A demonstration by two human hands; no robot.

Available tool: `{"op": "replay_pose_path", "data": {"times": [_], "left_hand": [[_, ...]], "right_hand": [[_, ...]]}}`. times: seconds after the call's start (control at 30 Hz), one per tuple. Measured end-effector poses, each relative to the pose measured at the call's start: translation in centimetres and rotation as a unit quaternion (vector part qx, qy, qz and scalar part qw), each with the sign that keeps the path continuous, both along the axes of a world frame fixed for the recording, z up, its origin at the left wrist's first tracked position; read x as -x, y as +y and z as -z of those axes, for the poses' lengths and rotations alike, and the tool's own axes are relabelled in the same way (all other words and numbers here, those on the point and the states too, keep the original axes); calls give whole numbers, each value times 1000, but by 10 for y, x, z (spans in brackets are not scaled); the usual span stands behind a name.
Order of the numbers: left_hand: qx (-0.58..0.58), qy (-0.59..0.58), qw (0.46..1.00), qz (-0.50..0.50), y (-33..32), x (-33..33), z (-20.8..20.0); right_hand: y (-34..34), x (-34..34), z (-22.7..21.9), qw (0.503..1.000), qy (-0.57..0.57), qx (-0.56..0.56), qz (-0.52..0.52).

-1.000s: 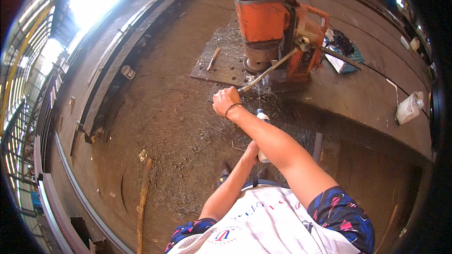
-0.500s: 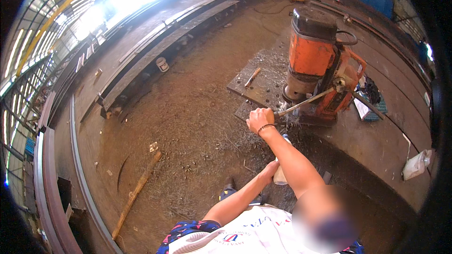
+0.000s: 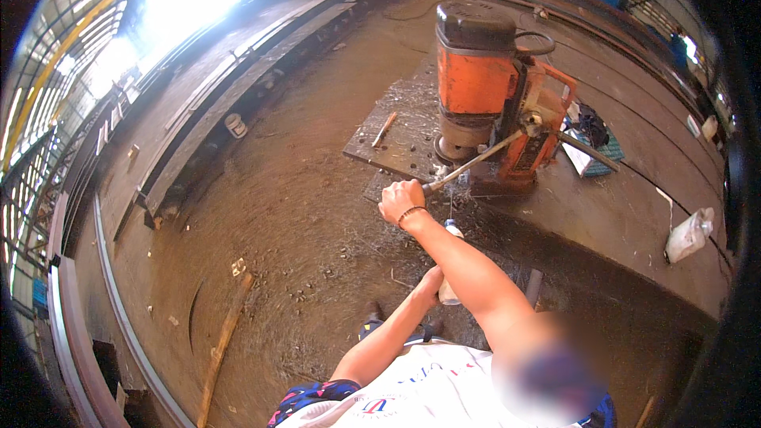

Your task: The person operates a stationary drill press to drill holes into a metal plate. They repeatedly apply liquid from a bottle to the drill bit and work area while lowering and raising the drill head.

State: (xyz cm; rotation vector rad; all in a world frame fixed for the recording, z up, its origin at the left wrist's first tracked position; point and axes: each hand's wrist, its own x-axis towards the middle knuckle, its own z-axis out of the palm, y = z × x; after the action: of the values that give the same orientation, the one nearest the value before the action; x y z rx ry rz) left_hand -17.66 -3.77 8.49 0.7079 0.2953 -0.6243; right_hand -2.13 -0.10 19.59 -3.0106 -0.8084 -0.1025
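An orange magnetic drill (image 3: 483, 87) with a black top stands on a rusty steel plate (image 3: 396, 147). My right hand (image 3: 402, 201) is closed round the end of its long metal feed lever (image 3: 473, 164), which slants up toward the drill's side. Lower down, my left hand (image 3: 432, 279) holds a small clear plastic bottle (image 3: 449, 293) upright. The bottle's white cap (image 3: 453, 227) shows just behind my right forearm. Metal shavings lie around the drill's base.
A wooden stick (image 3: 384, 128) lies on the plate. A blue and black cloth (image 3: 593, 131) sits right of the drill, and a white plastic jug (image 3: 688, 235) lies on the steel beam further right. A wooden plank (image 3: 226, 333) and a can (image 3: 235, 124) rest on the dirt floor at left.
The view has swung, so the drill now sits nearer the middle. My right hand stays on the lever and my left hand stays on the bottle.
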Motion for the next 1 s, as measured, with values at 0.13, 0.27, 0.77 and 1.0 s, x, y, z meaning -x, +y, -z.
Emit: {"op": "replay_pose_path", "data": {"times": [0.13,0.27,0.77,1.0], "left_hand": [[-53,30,998,14,1,-4,-1],[-52,15,999,4,4,-2,1],[-8,20,1000,8,-4,-9,30],[-12,31,999,27,-8,-8,26]], "right_hand": [[-1,3,-2,1000,-14,-8,-12],[4,2,2,1000,-9,-6,-22],[-1,10,-16,999,-7,28,-19],[-7,3,-7,1000,-13,15,-22]]}}
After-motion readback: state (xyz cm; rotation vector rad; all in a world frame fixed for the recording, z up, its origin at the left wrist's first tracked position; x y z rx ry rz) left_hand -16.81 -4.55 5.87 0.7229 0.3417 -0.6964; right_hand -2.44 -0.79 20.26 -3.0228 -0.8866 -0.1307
